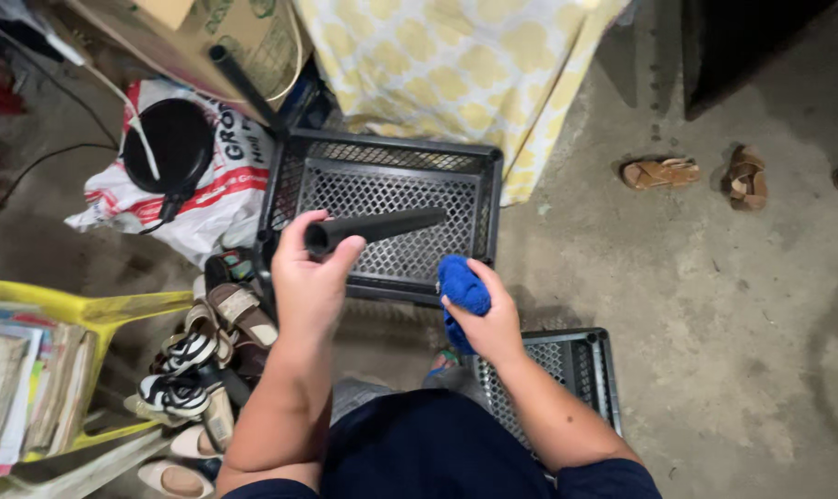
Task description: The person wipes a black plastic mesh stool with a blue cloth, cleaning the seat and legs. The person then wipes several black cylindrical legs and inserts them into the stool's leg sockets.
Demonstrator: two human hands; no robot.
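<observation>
Concrete floor (715,305), black crate (391,208) below. Left hand (310,277) closed round black tube (377,227), held level for wiping. Right hand (488,319) clutches blue cloth (461,294), bunched.

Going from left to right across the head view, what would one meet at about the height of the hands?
Yellow crate → pile of shoes → left hand holding a black tube → right hand gripping a blue cloth → bare concrete floor.
</observation>
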